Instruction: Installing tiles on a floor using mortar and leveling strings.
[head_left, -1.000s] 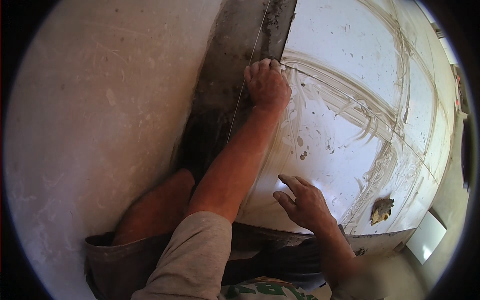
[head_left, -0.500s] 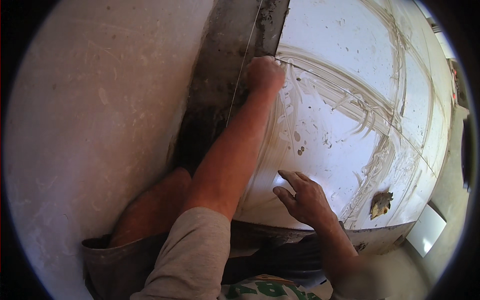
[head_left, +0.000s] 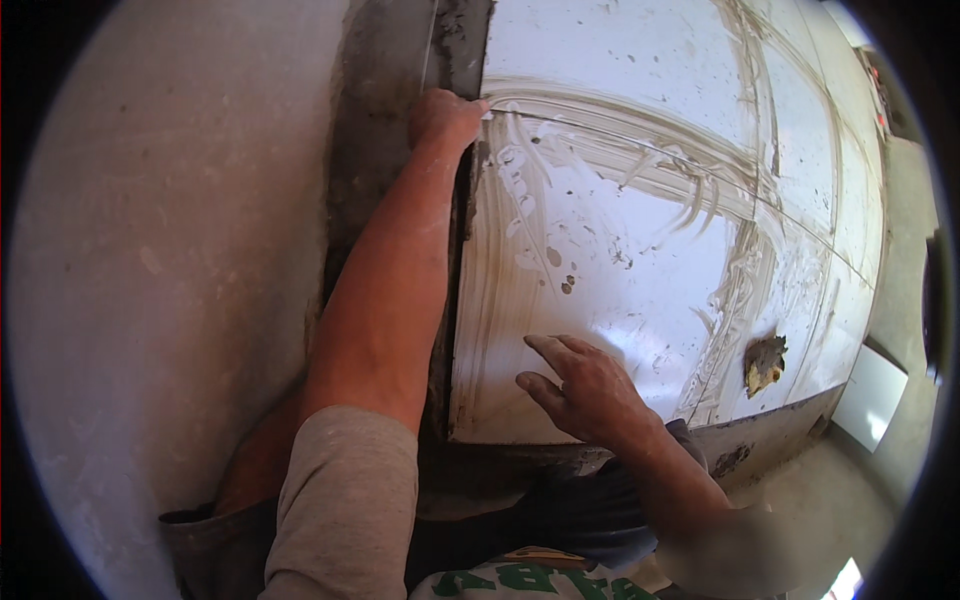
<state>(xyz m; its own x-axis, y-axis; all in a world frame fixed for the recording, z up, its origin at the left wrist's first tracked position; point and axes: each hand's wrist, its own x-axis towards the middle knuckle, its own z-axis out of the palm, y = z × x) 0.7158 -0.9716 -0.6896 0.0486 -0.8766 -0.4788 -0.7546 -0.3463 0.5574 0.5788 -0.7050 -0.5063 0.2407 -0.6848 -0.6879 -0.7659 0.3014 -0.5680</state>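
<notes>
Reaching left hand (head_left: 445,115) farther up tile (head_left: 620,250)

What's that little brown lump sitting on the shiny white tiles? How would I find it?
Start at the big white tile under the right hand, smeared with grey streaks. Look right, past the fingers, to the next joint between tiles. There sits a small ragged sponge, brown and yellowish, the only dark lump on the pale tiles.

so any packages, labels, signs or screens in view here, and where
No packages, signs or screens show.
Shirt print: bottom edge, below the right hand; green block shapes on white cloth, partly cut off.
Flat white slab: lower right, on the floor past the tiles; cannot tell whether it is a package.
</notes>
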